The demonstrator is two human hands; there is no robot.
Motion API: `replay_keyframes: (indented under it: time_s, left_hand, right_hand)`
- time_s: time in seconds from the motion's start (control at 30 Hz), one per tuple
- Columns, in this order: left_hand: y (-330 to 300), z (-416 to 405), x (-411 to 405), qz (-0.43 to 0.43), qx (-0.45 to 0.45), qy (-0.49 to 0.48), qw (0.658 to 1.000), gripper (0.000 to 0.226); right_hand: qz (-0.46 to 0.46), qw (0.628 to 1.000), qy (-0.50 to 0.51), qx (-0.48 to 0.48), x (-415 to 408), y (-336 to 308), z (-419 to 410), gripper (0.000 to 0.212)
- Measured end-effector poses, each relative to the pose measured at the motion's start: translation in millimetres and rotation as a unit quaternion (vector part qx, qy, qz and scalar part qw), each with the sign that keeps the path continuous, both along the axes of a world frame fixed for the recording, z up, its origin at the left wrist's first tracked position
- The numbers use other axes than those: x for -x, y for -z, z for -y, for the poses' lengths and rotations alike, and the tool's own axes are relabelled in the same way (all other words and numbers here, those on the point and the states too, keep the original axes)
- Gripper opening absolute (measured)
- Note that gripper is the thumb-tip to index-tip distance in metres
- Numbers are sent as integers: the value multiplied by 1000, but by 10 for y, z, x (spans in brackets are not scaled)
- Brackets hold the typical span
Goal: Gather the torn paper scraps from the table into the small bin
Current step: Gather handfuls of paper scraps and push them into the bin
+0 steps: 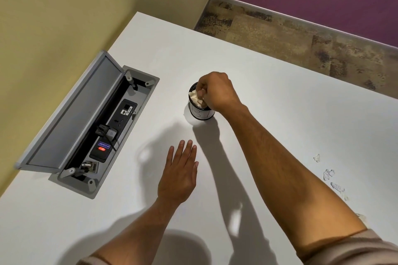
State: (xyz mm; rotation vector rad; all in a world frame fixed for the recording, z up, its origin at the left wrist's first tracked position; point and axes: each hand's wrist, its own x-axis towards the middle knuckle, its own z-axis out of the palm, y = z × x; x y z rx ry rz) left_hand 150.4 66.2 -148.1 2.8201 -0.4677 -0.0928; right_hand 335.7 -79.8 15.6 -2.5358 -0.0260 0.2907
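Note:
A small black bin point(201, 113) with a white label stands in the middle of the white table point(280, 103). My right hand point(217, 90) is over its mouth, fingers curled round pale paper scraps point(196, 98) that sit in the opening. My left hand point(179, 172) lies flat on the table in front of the bin, fingers straight, holding nothing. Several small torn scraps point(329, 174) lie on the table at the right, beside my right forearm.
An open cable box point(103, 127) with a raised grey lid is set into the table at the left, holding sockets and plugs. The yellow wall runs along the left edge. Beyond the table's far edge is carpeted floor point(301, 34) and a purple wall.

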Motion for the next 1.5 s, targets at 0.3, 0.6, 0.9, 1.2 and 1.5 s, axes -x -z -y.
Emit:
replay_keyframes:
  time_s: [0.3,0.6,0.9,1.2,1.5]
  left_hand:
    - [-24,6,0,0,7,0,1000,51]
    - [3,-5,2,-2,4,2,1000,52]
    - [9,-8,0,5,-5,6,1000,52]
    - [-78,30,-2,4,-33,12,999,50]
    - [-322,466,465,-14,25,69,997,45]
  right_hand:
    - [-10,996,-60,69,33,234,-106,22]
    - [-51,994,-50,80,-18,220,-145,22]
    - [96,994,0,-42,264,78,94,19]
    - [113,970,194,-94,1420,304,735,22]
    - [55,926,361,-93,2840,678,1302,34]
